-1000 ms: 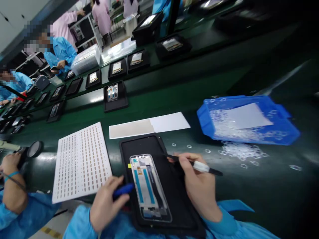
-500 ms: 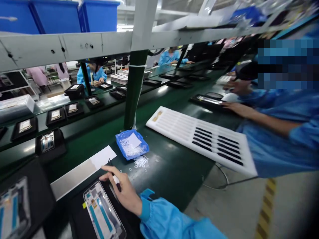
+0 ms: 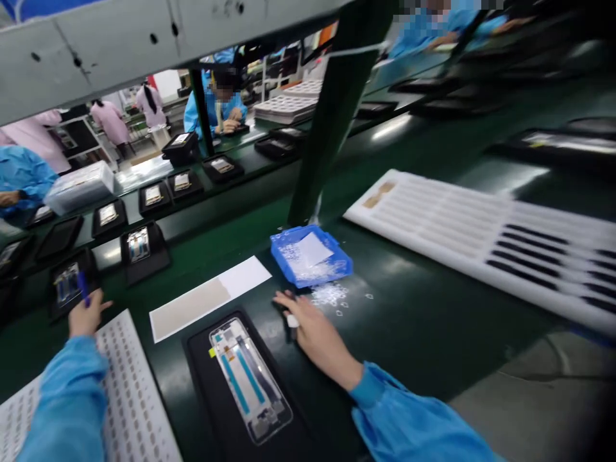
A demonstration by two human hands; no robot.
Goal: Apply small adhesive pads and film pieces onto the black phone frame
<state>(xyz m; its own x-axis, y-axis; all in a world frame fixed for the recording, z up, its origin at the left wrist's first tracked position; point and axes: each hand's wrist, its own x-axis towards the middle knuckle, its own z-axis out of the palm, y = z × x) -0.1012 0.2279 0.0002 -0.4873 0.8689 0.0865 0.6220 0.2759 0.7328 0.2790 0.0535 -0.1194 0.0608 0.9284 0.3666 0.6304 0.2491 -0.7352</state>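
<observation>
My left hand reaches out to the left, closed round a blue pen-like stick. It is beside a black tray carrying a phone frame; whether it touches the tray I cannot tell. My right hand hovers over or rests on the green bench, its fingers bent round a slim dark tool that is mostly hidden and blurred. A white patch shows at its fingers. In front of me another phone frame with teal strips and a yellow tab lies in a black tray.
A blue bin of small white rings has several spilled rings beside it. A white strip sheet lies ahead. A perforated white board is under my left arm. A white slotted tray is right, a green post behind.
My left hand has come into view at the left. The large tray near the lower left corner is gone from there; one now lies farther off by that hand. My right hand has moved off the phone frame.
</observation>
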